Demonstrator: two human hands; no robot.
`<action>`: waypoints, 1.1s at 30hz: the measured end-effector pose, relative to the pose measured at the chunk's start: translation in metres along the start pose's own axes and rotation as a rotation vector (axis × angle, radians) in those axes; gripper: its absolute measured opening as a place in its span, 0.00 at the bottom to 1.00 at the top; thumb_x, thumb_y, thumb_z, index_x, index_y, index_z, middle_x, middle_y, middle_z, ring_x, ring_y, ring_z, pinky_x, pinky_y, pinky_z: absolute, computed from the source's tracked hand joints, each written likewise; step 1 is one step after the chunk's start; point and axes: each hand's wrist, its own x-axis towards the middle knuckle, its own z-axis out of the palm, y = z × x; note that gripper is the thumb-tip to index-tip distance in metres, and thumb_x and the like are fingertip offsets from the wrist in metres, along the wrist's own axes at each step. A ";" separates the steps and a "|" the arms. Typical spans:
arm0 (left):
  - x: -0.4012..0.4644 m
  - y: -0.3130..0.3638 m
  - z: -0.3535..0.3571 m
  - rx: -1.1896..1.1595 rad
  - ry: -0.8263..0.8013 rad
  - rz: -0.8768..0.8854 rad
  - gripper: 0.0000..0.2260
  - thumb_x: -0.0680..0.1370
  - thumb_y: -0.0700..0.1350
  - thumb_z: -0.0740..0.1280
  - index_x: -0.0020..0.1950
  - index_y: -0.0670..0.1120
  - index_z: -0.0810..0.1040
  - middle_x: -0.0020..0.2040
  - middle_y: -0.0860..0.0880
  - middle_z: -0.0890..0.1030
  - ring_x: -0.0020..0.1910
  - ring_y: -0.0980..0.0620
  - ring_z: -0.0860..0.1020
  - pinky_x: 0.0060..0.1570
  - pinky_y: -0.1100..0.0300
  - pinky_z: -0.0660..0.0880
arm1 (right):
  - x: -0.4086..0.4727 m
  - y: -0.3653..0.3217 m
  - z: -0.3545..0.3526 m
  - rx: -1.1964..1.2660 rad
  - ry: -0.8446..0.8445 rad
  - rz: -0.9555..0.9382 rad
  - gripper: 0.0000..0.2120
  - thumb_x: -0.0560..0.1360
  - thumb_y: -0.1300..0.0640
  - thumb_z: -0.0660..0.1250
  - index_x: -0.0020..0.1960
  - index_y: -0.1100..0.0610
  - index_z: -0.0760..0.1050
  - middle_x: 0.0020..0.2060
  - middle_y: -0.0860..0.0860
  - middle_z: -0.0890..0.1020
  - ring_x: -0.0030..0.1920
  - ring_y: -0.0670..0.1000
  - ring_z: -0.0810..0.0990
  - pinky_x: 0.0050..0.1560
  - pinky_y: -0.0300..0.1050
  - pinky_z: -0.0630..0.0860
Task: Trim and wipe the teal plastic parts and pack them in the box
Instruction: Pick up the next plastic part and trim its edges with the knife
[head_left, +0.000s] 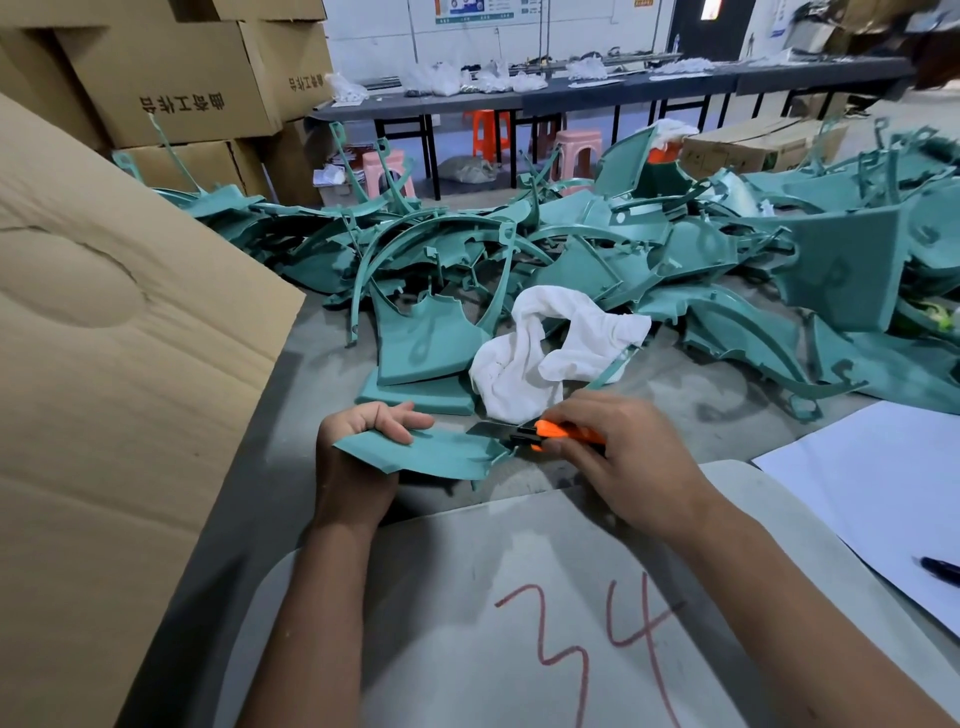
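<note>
- My left hand (375, 427) grips a flat teal part (435, 456) at its left end, fingers curled over the top face and the thumb side underneath, holding it just above the table (670, 410).
- My right hand (618, 457) is closed around an orange knife (550, 434), knuckles up; its dark blade points left and meets the right edge of the part.
- Both forearms reach in from the bottom, over a pale grey board (467, 613) marked "34" in red.
- Just beyond the hands lies a crumpled white cloth (550, 353), resting on the table and partly on teal pieces.
- Behind the cloth a large pile (597, 244) of teal parts spreads across the table from left to far right: curved strips, fan-shaped panels and thin sprues, tangled together.
- Two fan-shaped panels (421, 348) lie stacked at the pile's near edge, just left of the cloth.
- A big cardboard flap (104, 364) fills the left side, tilted up beside the table; I cannot see inside the box it belongs to.
- More cartons (176, 78) with printed characters are stacked at the upper left.
- At my right, white paper (883, 483) lies on the table, with a dark pen (940, 569) on it at the picture's edge.
- Farther back stand a long dark bench (571, 91) carrying white bags, and orange and pink stools (576, 150) on the floor.
</note>
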 end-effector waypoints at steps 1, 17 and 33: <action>0.000 0.000 0.000 -0.004 0.000 -0.003 0.19 0.69 0.17 0.56 0.31 0.40 0.72 0.39 0.42 0.86 0.57 0.53 0.82 0.50 0.62 0.79 | 0.000 0.001 -0.002 0.012 -0.026 -0.009 0.04 0.80 0.53 0.71 0.54 0.51 0.83 0.43 0.42 0.81 0.45 0.46 0.79 0.45 0.53 0.77; -0.003 0.003 -0.001 0.005 -0.055 0.023 0.19 0.72 0.17 0.56 0.34 0.39 0.73 0.46 0.34 0.82 0.61 0.47 0.80 0.54 0.60 0.78 | 0.001 0.002 -0.002 0.045 -0.032 -0.035 0.03 0.80 0.53 0.72 0.53 0.50 0.83 0.42 0.41 0.79 0.43 0.44 0.76 0.44 0.52 0.76; 0.002 -0.005 -0.004 -0.010 -0.042 0.024 0.18 0.71 0.18 0.56 0.32 0.39 0.71 0.36 0.43 0.85 0.60 0.49 0.82 0.55 0.57 0.77 | 0.000 -0.005 0.007 0.053 0.068 0.023 0.04 0.81 0.52 0.71 0.54 0.50 0.82 0.43 0.40 0.80 0.46 0.47 0.78 0.45 0.54 0.77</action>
